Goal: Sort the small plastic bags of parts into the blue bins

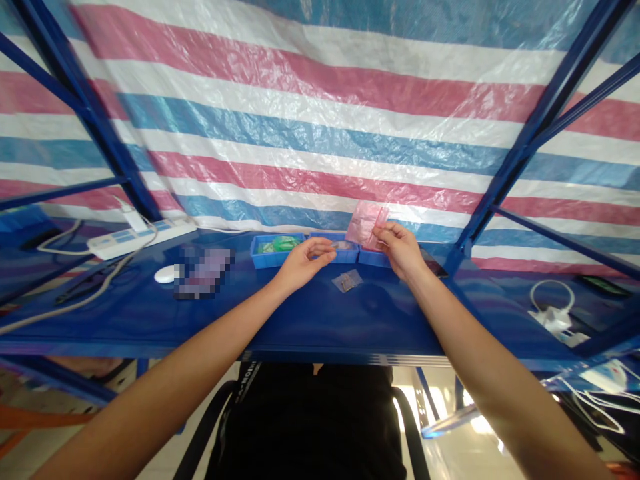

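Observation:
A pink zip bag (pixel 364 223) hangs upright from the pinched fingers of my right hand (pixel 401 250), above the right blue bin (pixel 374 258). My left hand (pixel 306 260) is loosely curled in front of the blue bins, its thumb apart from its fingers and nothing visible between them. Beside it on the left, a blue bin (pixel 260 259) holds green bags (pixel 284 244). Partly behind the left hand's fingertips is the middle blue bin (pixel 350 255) with clear bags in it. A small clear bag (pixel 347 281) with small dark pieces lies on the blue table between my hands.
A white power strip (pixel 143 239) with cables lies at the left, near a white round object (pixel 167 274) and a blurred purple item (pixel 206 272). A dark phone-like object (pixel 433 263) sits behind my right wrist. White cable and charger (pixel 554 317) lie right. Striped sheeting (pixel 320 127) hangs behind.

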`<state>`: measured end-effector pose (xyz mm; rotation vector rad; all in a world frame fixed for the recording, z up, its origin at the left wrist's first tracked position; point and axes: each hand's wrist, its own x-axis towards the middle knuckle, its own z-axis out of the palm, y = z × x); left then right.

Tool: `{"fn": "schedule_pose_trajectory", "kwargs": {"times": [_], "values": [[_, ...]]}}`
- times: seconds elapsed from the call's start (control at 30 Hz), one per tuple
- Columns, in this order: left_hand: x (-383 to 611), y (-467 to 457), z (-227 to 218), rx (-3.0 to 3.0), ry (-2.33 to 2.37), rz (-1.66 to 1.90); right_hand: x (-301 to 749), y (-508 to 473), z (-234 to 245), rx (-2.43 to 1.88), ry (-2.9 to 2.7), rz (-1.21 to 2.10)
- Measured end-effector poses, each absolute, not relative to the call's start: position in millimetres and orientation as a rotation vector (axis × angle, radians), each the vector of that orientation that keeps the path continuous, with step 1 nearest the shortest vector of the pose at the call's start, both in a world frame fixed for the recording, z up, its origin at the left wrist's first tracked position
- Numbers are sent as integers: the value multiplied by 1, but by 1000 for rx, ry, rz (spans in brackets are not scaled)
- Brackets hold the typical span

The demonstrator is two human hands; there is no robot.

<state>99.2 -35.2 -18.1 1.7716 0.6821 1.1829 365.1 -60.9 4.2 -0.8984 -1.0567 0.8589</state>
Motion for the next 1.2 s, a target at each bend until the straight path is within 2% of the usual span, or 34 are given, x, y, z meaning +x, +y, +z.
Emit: {"fn": "schedule_pose_trajectory", "kwargs": {"times": [0.17, 0.27, 0.5, 0.83, 1.0, 1.2], "values": [[101, -46, -17, 1907, 687, 1054, 345, -70, -2, -806, -1212, 1117], [98, -48, -12, 2010, 723, 1132, 334, -72, -7, -792, -1363, 1177], [90, -52, 1, 2312, 823, 1427, 342, -71, -3, -892, -1318, 1033], [91, -53, -1, 2442, 814, 1378, 343, -79, 9, -793, -1538, 987], [94, -53, -7, 2446, 811, 1320, 357, -80, 20, -840, -1408, 862], [99, -63, -21, 2686, 637, 860, 387, -74, 19, -1190, -1381, 275]]}}
